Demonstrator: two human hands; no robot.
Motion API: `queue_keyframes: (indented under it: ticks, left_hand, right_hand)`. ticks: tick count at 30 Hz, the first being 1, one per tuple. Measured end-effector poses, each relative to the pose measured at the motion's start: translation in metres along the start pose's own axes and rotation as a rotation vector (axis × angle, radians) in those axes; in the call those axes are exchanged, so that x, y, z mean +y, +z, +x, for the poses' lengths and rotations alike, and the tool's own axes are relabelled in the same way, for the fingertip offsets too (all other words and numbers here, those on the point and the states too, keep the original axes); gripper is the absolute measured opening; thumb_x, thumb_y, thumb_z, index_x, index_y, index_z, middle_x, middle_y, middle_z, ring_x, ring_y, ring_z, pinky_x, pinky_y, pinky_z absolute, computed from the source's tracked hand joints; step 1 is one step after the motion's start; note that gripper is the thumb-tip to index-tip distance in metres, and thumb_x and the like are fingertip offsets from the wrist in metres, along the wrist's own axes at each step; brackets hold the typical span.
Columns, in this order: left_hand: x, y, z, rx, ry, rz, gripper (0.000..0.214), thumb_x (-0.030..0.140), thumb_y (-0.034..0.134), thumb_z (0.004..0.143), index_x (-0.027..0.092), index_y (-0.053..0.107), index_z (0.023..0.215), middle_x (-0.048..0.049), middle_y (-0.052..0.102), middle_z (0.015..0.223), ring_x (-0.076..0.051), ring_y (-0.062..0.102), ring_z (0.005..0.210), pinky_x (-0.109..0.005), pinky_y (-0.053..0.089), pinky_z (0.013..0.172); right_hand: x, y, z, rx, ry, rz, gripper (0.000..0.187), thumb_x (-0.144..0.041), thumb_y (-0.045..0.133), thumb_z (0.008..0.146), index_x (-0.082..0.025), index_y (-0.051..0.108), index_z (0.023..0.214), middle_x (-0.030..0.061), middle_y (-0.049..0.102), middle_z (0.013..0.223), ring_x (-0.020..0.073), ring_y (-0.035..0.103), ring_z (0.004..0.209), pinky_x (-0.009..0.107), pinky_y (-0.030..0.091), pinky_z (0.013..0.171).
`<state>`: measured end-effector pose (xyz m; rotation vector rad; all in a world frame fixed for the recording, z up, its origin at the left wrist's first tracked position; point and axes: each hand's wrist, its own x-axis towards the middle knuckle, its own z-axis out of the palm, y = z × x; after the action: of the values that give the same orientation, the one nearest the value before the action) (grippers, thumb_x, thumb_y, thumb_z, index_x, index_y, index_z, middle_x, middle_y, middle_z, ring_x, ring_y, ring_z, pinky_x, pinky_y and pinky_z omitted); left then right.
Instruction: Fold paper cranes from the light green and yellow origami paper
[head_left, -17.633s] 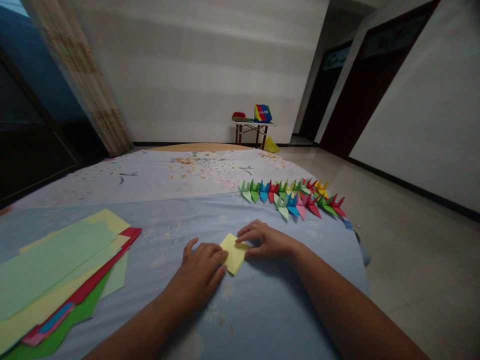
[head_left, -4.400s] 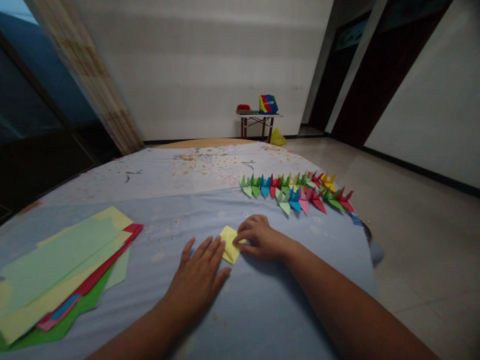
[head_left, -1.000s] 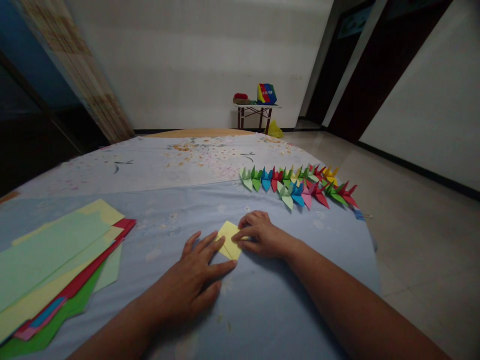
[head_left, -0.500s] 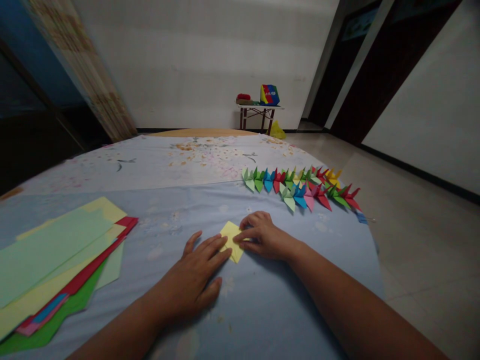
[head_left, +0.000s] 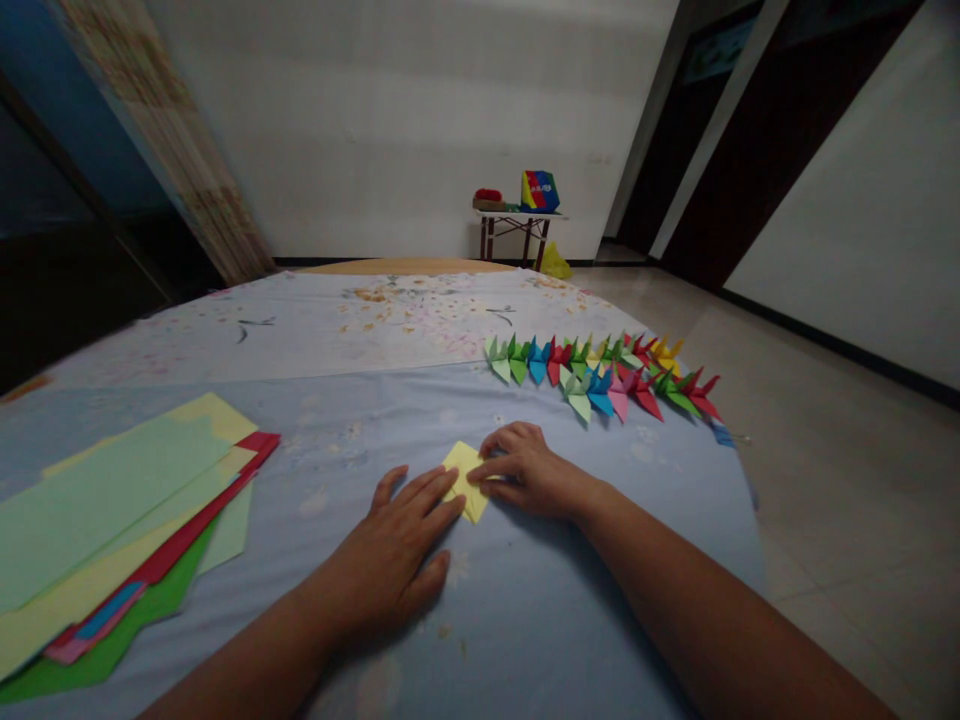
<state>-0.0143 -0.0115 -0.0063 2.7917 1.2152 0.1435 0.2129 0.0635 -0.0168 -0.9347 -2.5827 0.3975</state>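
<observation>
A small folded yellow paper (head_left: 466, 482) lies on the light blue cloth (head_left: 525, 600) in front of me. My left hand (head_left: 394, 550) lies flat on the cloth with fingers stretched out, its fingertips pressing the paper's left edge. My right hand (head_left: 525, 472) rests on the paper's right side, fingers curled and pressed together on a fold. Part of the paper is hidden under both hands.
A stack of large coloured paper sheets (head_left: 112, 530) lies at the left. A row of several folded paper cranes (head_left: 600, 375) sits at the far right of the cloth. The cloth's edge (head_left: 739, 470) drops to a tiled floor (head_left: 840, 480). A small table (head_left: 517, 235) stands by the far wall.
Both hands stay on the yellow paper. Over the last second my left fingers slid slightly along its left edge; earlier the paper was a larger square and is now folded smaller.
</observation>
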Motion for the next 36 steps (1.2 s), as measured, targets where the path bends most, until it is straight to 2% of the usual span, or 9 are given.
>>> queue_keyframes:
  ticks: [4,9,16,21,26,31,33,36]
  left_hand:
    - [0.004,-0.001,0.001,0.003,-0.001,0.01,0.047,0.029,0.042,0.085,0.026,0.038,0.131,-0.0084,0.038,0.14,-0.026,0.028,0.131,-0.055,0.012,0.107]
    - [0.007,0.002,0.004,0.006,-0.018,0.031,0.054,0.034,0.041,0.086,0.032,0.027,0.138,-0.0072,0.037,0.141,-0.028,0.028,0.13,-0.057,0.013,0.104]
    - [0.006,0.005,0.007,0.017,-0.024,0.047,0.052,0.031,0.041,0.086,0.032,0.03,0.137,-0.006,0.039,0.14,-0.029,0.029,0.129,-0.057,0.014,0.104]
    - [0.007,0.005,0.007,0.027,-0.03,0.035,0.051,0.029,0.043,0.084,0.032,0.036,0.134,-0.0049,0.042,0.138,-0.029,0.031,0.128,-0.057,0.016,0.104]
    - [0.006,0.003,0.007,0.029,-0.036,0.024,0.05,0.03,0.043,0.084,0.033,0.037,0.133,-0.0047,0.042,0.137,-0.029,0.031,0.128,-0.057,0.015,0.104]
    - [0.007,0.002,0.008,0.014,-0.046,0.011,0.051,0.029,0.045,0.082,0.032,0.037,0.133,-0.0072,0.041,0.139,-0.029,0.031,0.128,-0.056,0.014,0.104]
    - [0.007,0.002,0.008,0.001,-0.05,0.009,0.052,0.029,0.045,0.083,0.032,0.037,0.134,-0.0083,0.04,0.139,-0.029,0.03,0.129,-0.057,0.014,0.104]
    - [0.007,0.001,0.008,-0.009,-0.045,-0.001,0.053,0.028,0.045,0.082,0.033,0.035,0.134,-0.0082,0.039,0.14,-0.029,0.029,0.13,-0.057,0.014,0.104]
  right_hand:
    - [-0.002,-0.002,0.0,0.002,-0.014,-0.026,0.021,-0.034,0.059,0.082,-0.035,0.066,0.101,0.0032,0.057,0.107,0.0218,0.041,0.103,0.043,0.023,0.091]
    - [-0.003,-0.003,0.0,-0.016,0.005,0.0,0.019,-0.036,0.059,0.082,-0.035,0.067,0.099,0.0031,0.057,0.105,0.0212,0.041,0.102,0.042,0.024,0.09]
    - [0.002,0.007,0.005,0.054,0.078,0.074,0.015,-0.038,0.062,0.079,-0.031,0.07,0.089,0.002,0.059,0.097,0.019,0.042,0.098,0.037,0.026,0.087]
    - [0.005,0.014,0.011,0.135,0.197,0.033,0.011,-0.036,0.065,0.077,-0.03,0.069,0.086,0.0017,0.058,0.093,0.0192,0.042,0.095,0.035,0.025,0.083]
    - [0.011,0.016,0.017,0.166,0.336,0.004,0.018,-0.037,0.069,0.073,-0.029,0.067,0.089,0.003,0.058,0.094,0.0219,0.041,0.098,0.037,0.024,0.083]
    - [0.016,0.014,0.019,0.255,0.423,-0.065,0.007,-0.031,0.064,0.078,-0.025,0.068,0.081,0.0038,0.059,0.086,0.0221,0.042,0.094,0.037,0.024,0.081]
    - [0.014,0.013,0.018,0.329,0.38,-0.072,0.008,-0.028,0.061,0.08,-0.024,0.068,0.082,0.0042,0.059,0.085,0.0213,0.042,0.092,0.036,0.025,0.08]
    - [0.006,0.013,0.016,0.342,0.181,-0.039,0.013,-0.028,0.059,0.082,-0.026,0.069,0.09,0.0043,0.06,0.09,0.0195,0.042,0.093,0.035,0.026,0.079]
